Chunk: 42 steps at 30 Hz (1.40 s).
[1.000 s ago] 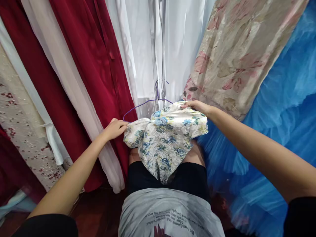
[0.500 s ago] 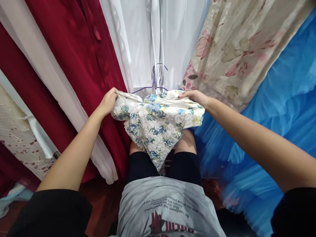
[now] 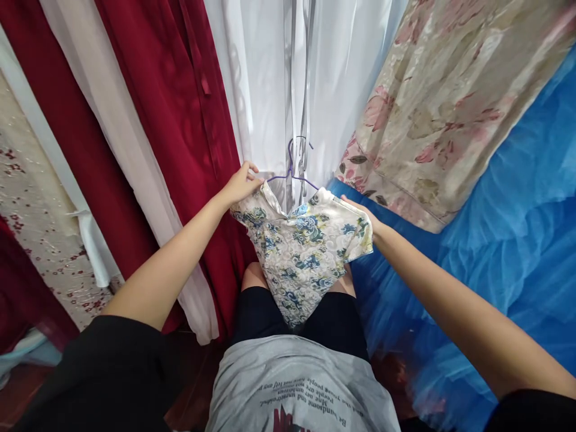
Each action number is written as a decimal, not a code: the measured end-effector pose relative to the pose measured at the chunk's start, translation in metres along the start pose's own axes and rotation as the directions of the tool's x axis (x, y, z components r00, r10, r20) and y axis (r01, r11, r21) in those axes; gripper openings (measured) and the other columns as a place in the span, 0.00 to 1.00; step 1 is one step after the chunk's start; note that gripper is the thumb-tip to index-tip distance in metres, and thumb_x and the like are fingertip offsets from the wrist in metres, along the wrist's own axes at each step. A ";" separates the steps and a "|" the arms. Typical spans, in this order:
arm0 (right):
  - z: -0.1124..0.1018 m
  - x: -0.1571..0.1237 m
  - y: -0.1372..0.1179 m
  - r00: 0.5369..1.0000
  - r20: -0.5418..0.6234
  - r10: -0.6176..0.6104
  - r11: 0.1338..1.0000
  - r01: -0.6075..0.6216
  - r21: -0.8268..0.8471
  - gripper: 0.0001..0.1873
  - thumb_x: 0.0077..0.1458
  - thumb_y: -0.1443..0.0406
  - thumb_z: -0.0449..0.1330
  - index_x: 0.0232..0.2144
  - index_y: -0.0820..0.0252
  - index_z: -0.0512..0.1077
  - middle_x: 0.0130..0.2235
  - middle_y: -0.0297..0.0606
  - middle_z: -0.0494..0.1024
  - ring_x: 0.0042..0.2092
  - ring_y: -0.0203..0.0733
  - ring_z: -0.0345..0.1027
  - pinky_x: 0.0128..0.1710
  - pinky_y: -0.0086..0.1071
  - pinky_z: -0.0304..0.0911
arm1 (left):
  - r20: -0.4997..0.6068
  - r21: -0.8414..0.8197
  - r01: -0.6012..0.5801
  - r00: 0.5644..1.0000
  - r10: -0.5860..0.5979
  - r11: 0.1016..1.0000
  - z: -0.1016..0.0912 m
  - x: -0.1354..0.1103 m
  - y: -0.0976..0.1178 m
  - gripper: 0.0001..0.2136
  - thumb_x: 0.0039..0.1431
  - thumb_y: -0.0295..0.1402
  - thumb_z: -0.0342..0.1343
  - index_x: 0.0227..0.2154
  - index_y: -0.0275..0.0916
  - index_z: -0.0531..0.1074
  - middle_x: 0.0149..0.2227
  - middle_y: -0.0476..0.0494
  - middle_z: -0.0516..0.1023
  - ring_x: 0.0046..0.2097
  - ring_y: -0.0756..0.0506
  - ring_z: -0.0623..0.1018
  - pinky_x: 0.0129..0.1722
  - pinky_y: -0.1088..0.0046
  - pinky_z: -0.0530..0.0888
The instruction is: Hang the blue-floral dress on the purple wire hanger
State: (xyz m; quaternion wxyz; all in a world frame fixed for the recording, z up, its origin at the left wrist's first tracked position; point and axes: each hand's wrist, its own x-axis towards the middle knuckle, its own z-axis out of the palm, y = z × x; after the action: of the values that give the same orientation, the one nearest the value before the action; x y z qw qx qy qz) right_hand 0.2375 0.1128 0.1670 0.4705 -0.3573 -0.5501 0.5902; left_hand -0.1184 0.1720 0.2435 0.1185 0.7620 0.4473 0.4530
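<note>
L hand (image 3: 240,183) pinches the floral dress (image 3: 303,252) shoulder, R hand (image 3: 362,214) grips its other side, purple hanger (image 3: 292,174) btwn them.

A clothes shop or wardrobe: hanging red dresses (image 3: 180,90) and blue tulle (image 3: 495,240).

The garment (image 3: 306,258) sits on the hanger (image 3: 290,162), between left hand (image 3: 238,185) and right hand (image 3: 362,215).
</note>
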 end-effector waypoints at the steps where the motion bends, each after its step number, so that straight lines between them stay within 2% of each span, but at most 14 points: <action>1: -0.006 -0.004 0.006 1.000 -0.006 0.005 1.000 -0.005 0.026 0.24 0.57 0.44 0.58 0.35 0.57 0.78 0.34 0.45 0.85 0.42 0.59 0.80 0.45 0.51 0.75 | 0.041 0.033 -0.016 0.999 0.014 0.999 -0.003 -0.006 -0.004 0.11 0.57 0.39 0.59 0.38 0.39 0.69 0.32 0.48 0.73 0.33 0.47 0.71 0.36 0.70 0.67; 4: -0.019 -0.018 0.017 0.984 -0.140 -0.110 0.994 0.109 -0.015 0.24 0.53 0.43 0.63 0.36 0.56 0.78 0.35 0.41 0.85 0.43 0.57 0.80 0.45 0.47 0.75 | 0.108 0.041 -0.137 0.985 0.132 0.990 -0.006 -0.023 -0.007 0.17 0.62 0.47 0.53 0.31 0.37 0.71 0.29 0.48 0.71 0.33 0.46 0.70 0.36 0.71 0.65; 6: -0.023 -0.024 0.014 0.932 -0.244 -0.268 0.962 0.245 -0.121 0.21 0.49 0.46 0.68 0.35 0.56 0.78 0.34 0.38 0.85 0.41 0.55 0.80 0.43 0.43 0.75 | 0.061 0.017 -0.194 0.979 0.193 0.981 -0.002 -0.030 -0.002 0.19 0.64 0.48 0.50 0.29 0.37 0.71 0.27 0.49 0.69 0.32 0.47 0.69 0.34 0.72 0.64; 9: -0.023 -0.020 -0.006 0.851 -0.315 -0.420 0.906 0.375 -0.195 0.22 0.48 0.45 0.68 0.32 0.56 0.77 0.32 0.37 0.84 0.40 0.53 0.79 0.39 0.41 0.75 | -0.005 -0.004 -0.218 0.976 0.218 0.976 0.006 -0.034 0.011 0.18 0.64 0.48 0.51 0.29 0.37 0.72 0.27 0.49 0.69 0.31 0.47 0.69 0.33 0.72 0.64; 13: -0.017 0.004 -0.047 0.782 -0.358 -0.510 0.860 0.481 -0.174 0.23 0.48 0.43 0.67 0.30 0.54 0.73 0.30 0.37 0.82 0.39 0.52 0.79 0.36 0.40 0.76 | -0.075 -0.008 -0.203 0.977 0.202 0.979 0.013 -0.031 0.019 0.13 0.60 0.43 0.57 0.34 0.37 0.76 0.30 0.48 0.74 0.34 0.47 0.71 0.36 0.72 0.66; 16: -0.006 0.017 -0.066 0.753 -0.362 -0.550 0.833 0.525 -0.175 0.24 0.50 0.40 0.64 0.29 0.53 0.71 0.28 0.37 0.79 0.39 0.51 0.78 0.36 0.39 0.75 | -0.114 -0.109 -0.101 0.990 0.088 0.989 0.012 -0.028 0.014 0.11 0.57 0.40 0.55 0.29 0.36 0.75 0.29 0.47 0.74 0.32 0.47 0.71 0.34 0.72 0.66; 20: 0.014 0.009 -0.067 0.750 -0.353 -0.559 0.828 0.532 -0.180 0.26 0.51 0.38 0.61 0.30 0.52 0.69 0.26 0.35 0.76 0.38 0.49 0.77 0.34 0.37 0.72 | 0.013 -0.354 0.146 0.988 -0.152 0.924 0.005 -0.037 0.000 0.11 0.51 0.39 0.57 0.29 0.36 0.76 0.27 0.46 0.76 0.29 0.48 0.71 0.30 0.74 0.65; 25: 0.035 -0.020 -0.059 0.758 -0.229 -0.610 0.791 0.565 -0.235 0.28 0.54 0.35 0.57 0.32 0.51 0.71 0.26 0.36 0.74 0.37 0.48 0.73 0.33 0.37 0.68 | 0.016 -0.423 0.096 0.995 -0.098 0.901 -0.004 -0.051 -0.014 0.15 0.53 0.44 0.62 0.36 0.36 0.78 0.33 0.44 0.79 0.32 0.47 0.75 0.33 0.74 0.68; 29: 0.056 -0.054 -0.061 0.678 -0.125 -0.725 0.666 0.643 -0.378 0.27 0.58 0.37 0.55 0.28 0.53 0.69 0.26 0.36 0.71 0.35 0.46 0.70 0.32 0.36 0.64 | -0.127 -0.398 -0.009 0.991 -0.045 0.917 0.001 -0.050 -0.010 0.14 0.57 0.44 0.59 0.36 0.39 0.76 0.34 0.46 0.78 0.32 0.49 0.73 0.32 0.76 0.68; 31: 0.074 -0.082 -0.061 0.646 -0.012 -0.763 0.578 0.675 -0.459 0.26 0.62 0.40 0.53 0.27 0.53 0.69 0.27 0.35 0.70 0.33 0.43 0.67 0.31 0.35 0.62 | -0.252 -0.416 -0.084 0.967 -0.026 0.905 0.009 -0.048 0.000 0.13 0.58 0.46 0.58 0.36 0.40 0.74 0.33 0.47 0.77 0.33 0.49 0.74 0.33 0.75 0.69; 34: 0.108 -0.132 -0.060 0.628 0.279 -0.727 0.422 0.729 -0.540 0.21 0.66 0.45 0.53 0.30 0.53 0.69 0.28 0.34 0.71 0.28 0.39 0.63 0.28 0.34 0.58 | -0.371 -0.503 -0.207 0.929 0.006 0.839 0.023 -0.049 0.023 0.14 0.58 0.47 0.58 0.33 0.42 0.68 0.28 0.51 0.72 0.30 0.49 0.73 0.31 0.74 0.69; 36: 0.129 -0.160 -0.056 0.572 0.489 -0.658 0.294 0.794 -0.532 0.17 0.64 0.48 0.57 0.31 0.53 0.68 0.27 0.33 0.72 0.25 0.39 0.62 0.25 0.34 0.56 | -0.380 -0.585 -0.265 0.925 0.029 0.767 0.033 -0.052 0.041 0.15 0.59 0.48 0.58 0.31 0.44 0.64 0.23 0.53 0.66 0.23 0.50 0.67 0.25 0.73 0.64; 39: 0.151 -0.182 -0.044 0.448 0.626 -0.638 0.153 0.871 -0.467 0.15 0.66 0.52 0.55 0.32 0.53 0.68 0.26 0.35 0.73 0.25 0.41 0.63 0.24 0.36 0.56 | -0.351 -0.668 -0.304 0.934 0.073 0.679 0.045 -0.059 0.062 0.20 0.61 0.54 0.54 0.26 0.44 0.60 0.17 0.54 0.57 0.18 0.50 0.57 0.20 0.70 0.54; 42: 0.158 -0.178 -0.028 0.399 0.675 -0.621 0.150 0.906 -0.397 0.15 0.66 0.51 0.53 0.36 0.53 0.70 0.28 0.37 0.76 0.28 0.44 0.68 0.26 0.37 0.61 | -0.389 -0.631 -0.348 0.915 0.106 0.694 0.054 -0.064 0.075 0.28 0.63 0.60 0.47 0.17 0.43 0.57 0.17 0.49 0.57 0.20 0.49 0.59 0.21 0.67 0.56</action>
State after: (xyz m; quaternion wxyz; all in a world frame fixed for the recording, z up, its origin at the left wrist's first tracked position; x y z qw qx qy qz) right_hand 0.1470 -0.1073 0.1994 0.4118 -0.0584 -0.9086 0.0373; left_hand -0.0443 0.0905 0.2200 0.2600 0.6283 0.1608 0.7154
